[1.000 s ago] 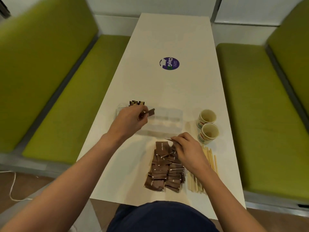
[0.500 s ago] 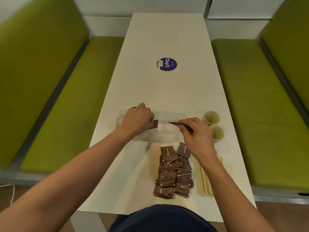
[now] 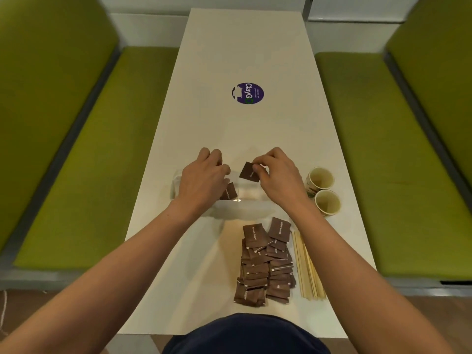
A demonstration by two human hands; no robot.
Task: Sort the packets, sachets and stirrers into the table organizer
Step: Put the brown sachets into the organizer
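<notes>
Above the clear organizer (image 3: 245, 200), each hand, left hand (image 3: 201, 178) and right hand (image 3: 277, 176), pinches a "Brown Sugar" sachet (image 3: 249, 171).

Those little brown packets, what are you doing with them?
A person is sorting brown sugar packets into a clear organizer. The right hand pinches one packet above it, the left hand holds another at it. The packet pile, wooden stirrers and two paper cups wait nearby.

left hand (image 3: 203, 178) curled, right hand (image 3: 277, 178) in pinching grip
</notes>
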